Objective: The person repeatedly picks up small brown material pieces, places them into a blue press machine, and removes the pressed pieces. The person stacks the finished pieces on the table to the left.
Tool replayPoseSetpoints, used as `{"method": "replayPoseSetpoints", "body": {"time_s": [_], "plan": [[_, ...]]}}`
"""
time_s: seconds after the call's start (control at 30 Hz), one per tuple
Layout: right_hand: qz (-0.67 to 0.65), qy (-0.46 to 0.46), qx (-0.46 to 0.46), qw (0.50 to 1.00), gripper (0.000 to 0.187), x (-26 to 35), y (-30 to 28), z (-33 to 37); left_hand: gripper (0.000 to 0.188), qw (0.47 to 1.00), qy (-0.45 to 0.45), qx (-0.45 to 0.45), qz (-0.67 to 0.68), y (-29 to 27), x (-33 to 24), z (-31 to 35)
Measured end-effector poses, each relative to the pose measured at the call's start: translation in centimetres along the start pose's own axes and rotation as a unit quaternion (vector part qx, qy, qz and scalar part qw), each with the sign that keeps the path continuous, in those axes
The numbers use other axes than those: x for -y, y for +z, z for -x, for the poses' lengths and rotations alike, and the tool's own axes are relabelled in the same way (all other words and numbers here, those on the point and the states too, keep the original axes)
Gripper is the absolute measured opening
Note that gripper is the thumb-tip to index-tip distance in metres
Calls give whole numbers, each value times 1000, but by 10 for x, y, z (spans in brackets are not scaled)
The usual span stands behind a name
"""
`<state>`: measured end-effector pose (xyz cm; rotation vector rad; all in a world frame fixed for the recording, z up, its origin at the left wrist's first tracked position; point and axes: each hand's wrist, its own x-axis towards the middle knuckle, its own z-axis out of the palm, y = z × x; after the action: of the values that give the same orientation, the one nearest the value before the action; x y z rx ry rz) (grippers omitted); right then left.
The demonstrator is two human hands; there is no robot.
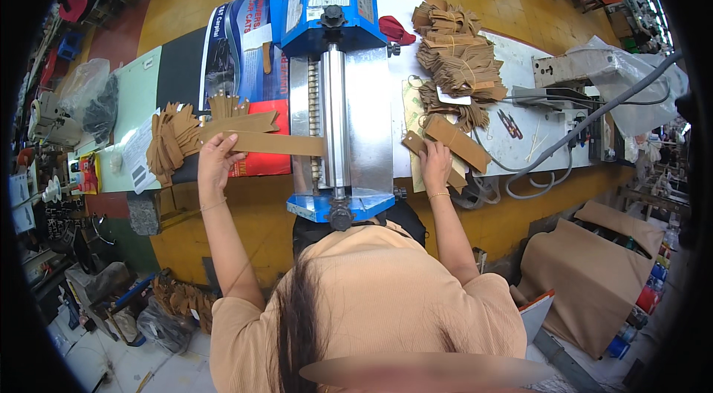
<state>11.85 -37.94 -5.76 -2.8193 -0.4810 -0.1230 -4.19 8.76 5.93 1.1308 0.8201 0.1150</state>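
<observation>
A blue machine [329,15] with a long shiny metal roller [336,111] stands upright in front of me on the table. From the left, a tan leather strip [276,143] reaches up to the roller, its near end pinched in my left hand [217,157]. More brown strips [172,139] lie fanned in a pile beside that hand. On the machine's right, my right hand [435,163] rests with its fingers on a small stack of flat brown leather pieces [457,142]. What its fingertips grip, if anything, is partly hidden.
Bundles of brown strips [460,59] tied with bands lie at the back right. Small red-handled tools [510,125] lie further right, near a grey hose [594,107]. A printed sheet [238,44] covers the table left of the machine. A large brown sheet [587,274] stands low at right.
</observation>
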Motion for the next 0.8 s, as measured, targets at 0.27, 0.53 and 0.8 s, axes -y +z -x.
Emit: {"method": "replayPoseSetpoints", "body": {"time_s": [0.27, 0.53, 0.8], "plan": [[-97, 8, 0, 995, 17, -4, -2, -7, 16, 993, 115, -12, -35, 6, -57, 24], [-189, 55, 28, 980, 11, 6, -11, -12, 20, 974, 171, -52, -140, 37, -84, 14], [-211, 82, 33, 973, 11, 6, -19, -11, 19, 969, 174, -110, -135, -5, -63, -21]]}}
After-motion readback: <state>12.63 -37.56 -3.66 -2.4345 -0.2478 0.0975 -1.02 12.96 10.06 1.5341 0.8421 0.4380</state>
